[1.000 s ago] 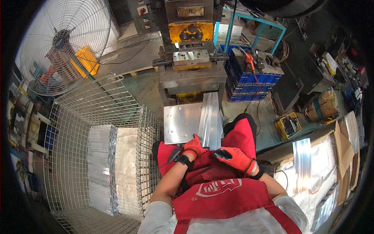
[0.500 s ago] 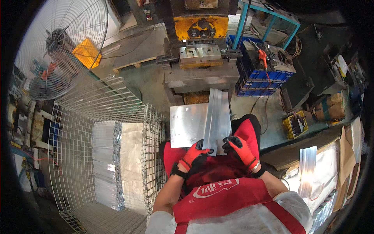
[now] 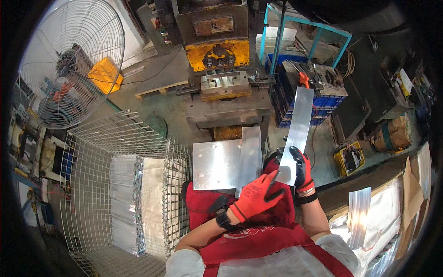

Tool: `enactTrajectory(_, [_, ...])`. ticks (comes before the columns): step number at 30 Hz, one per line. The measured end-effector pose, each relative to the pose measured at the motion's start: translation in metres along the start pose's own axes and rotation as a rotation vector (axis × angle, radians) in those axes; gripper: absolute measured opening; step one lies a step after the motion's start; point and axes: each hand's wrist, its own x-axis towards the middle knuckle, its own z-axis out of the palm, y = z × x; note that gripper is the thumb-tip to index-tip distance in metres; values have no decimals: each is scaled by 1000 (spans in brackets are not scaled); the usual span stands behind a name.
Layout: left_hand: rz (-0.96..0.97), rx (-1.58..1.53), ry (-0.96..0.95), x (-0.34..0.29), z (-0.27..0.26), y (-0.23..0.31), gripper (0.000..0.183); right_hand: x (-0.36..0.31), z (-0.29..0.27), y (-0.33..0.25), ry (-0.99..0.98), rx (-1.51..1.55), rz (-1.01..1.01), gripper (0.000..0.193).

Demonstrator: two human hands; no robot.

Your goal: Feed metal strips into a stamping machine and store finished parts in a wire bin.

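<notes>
In my right hand (image 3: 302, 171), gloved in red and black, is a long flat metal strip (image 3: 300, 115). I grip it near its lower end, and it tilts up and away to the right. My left hand (image 3: 254, 197), also gloved, has its fingers apart close to that lower end; whether they touch it I cannot tell. Another metal strip (image 3: 249, 154) lies before me along the right side of a shiny flat metal plate (image 3: 214, 164). My left glove hides part of the space below that strip.
Ahead stands a press with a metal die block (image 3: 226, 84). A wire mesh basket (image 3: 83, 194) with stacked metal strips is at left, below a large fan (image 3: 69, 64). Blue crates (image 3: 282, 99) stand right of the press. More strips (image 3: 359, 214) lie at lower right.
My right hand has lifted a strip off the plate and swung it up to the right. My left hand has left the strips' near end and turned toward the raised strip. The view has shifted.
</notes>
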Motion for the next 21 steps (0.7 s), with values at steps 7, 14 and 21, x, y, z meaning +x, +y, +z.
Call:
enactTrajectory(7, [-293,-344,39,-34,5,-58,54,26,-56,50,-192,-725,-281,30])
enactTrajectory(14, [-466,-969,59,-37,10,-84,31,5,23,28,-314,-248,49,50])
enactTrajectory(21, [-654,-1374,-110,-11,-20,-84,35,26,79,35,-585,-358,-10,52])
